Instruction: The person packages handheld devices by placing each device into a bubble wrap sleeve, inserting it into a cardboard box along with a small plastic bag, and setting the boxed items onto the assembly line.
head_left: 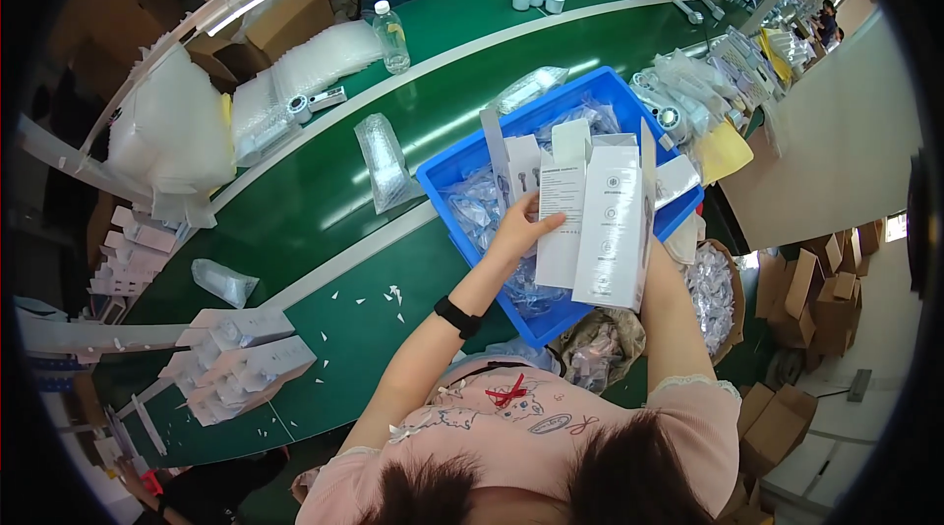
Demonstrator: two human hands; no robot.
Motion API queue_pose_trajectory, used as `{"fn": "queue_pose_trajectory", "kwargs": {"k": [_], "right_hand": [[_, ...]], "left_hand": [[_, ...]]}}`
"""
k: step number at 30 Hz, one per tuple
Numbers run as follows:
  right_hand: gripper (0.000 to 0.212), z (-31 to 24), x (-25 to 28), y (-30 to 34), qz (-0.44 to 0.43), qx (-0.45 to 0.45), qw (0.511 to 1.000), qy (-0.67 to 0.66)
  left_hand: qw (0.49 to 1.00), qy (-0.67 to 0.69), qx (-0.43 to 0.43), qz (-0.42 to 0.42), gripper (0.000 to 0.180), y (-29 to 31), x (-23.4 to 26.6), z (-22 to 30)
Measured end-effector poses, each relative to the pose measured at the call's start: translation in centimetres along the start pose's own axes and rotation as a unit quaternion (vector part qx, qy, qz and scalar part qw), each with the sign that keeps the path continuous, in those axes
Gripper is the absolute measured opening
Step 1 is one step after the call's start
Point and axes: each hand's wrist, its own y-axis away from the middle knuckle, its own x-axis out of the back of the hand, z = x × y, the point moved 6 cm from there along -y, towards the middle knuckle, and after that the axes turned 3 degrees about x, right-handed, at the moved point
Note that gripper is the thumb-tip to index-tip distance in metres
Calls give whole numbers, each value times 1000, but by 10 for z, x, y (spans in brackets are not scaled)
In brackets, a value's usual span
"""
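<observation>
the left hand (521,230) pinches a folded white paper sheet (560,220) by its side edge, thumb on top, and holds it up flat against the tall white box (615,230). both sit above the blue bin (447,176) full of clear bags. the right hand is hidden behind the box, so i cannot tell how it grips; only the arm below shows. what is inside the box cannot be seen.

You hold a tall white carton (612,230) upright above the blue bin (462,171), its top flaps open, grey print on its faces, with a folded white leaflet (560,215) against its left side.
</observation>
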Motion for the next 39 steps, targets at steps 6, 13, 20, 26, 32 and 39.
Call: {"fn": "queue_pose_trajectory", "kwargs": {"k": [6,13,20,26,32,39], "right_hand": [[60,-9,-4,-12,-44,-82,993,76],[57,-49,-32,-87,-148,-180,947,220],[20,-156,-73,-89,-130,-107,680,713],[35,-242,-279,-69,-108,346,752,551],[53,-194,-594,-161,-400,542,527,519],[58,-42,-877,-246,-357,817,18,453]], "left_hand": [[971,233,-13,49,71,17,-23,4],[937,-45,-129,321,78,97,56,60],[885,-195,-202,372,89,234,108,79],[845,-297,-181,405,89,340,144,19],[798,-479,-49,363,80,434,177,-48],[790,-479,132,358,71,469,191,-108]]}}
